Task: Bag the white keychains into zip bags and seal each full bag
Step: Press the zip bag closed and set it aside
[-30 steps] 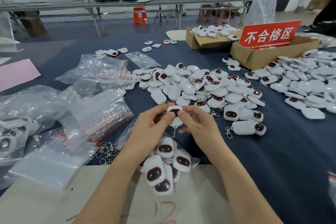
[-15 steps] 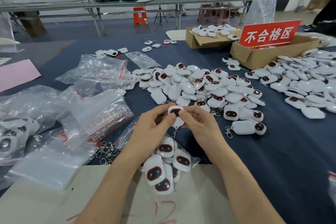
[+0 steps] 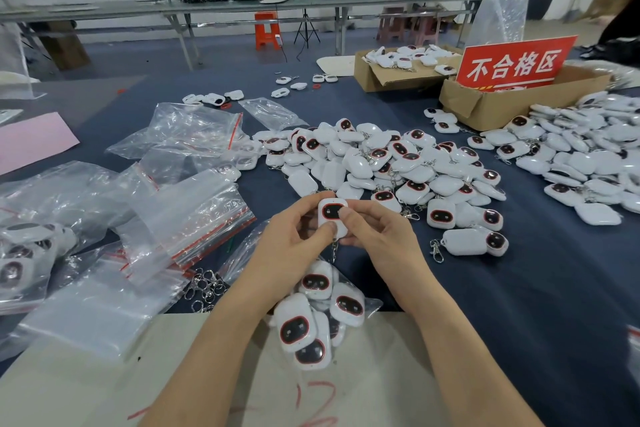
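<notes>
A worker checks a single white keychain (image 3: 331, 215) before bagging it, holding it between both hands just above the dark blue desk (image 3: 519, 305). The left hand (image 3: 294, 239) pinches its lower left edge with thumb and curled fingers, while the right hand (image 3: 377, 239) grips the right side, its thumb laid at the edge of the dark face. Compared with a second ago the piece sits in almost the same spot, but the thumbs have slid aside and the red-rimmed black face now shows nearly whole, turned up toward the camera. That suggests an inspection step rather than a drop into the bag. The keychain's long axis runs away from the worker, face end far and clasp end near, with its metal chain (image 3: 334, 251) hanging straight down. Directly below lies the open zip bag (image 3: 242, 255), part filled and not yet sealed. The loose pile (image 3: 381, 163) waits just beyond the hands, and spare bags (image 3: 187, 215) lie to the left.
</notes>
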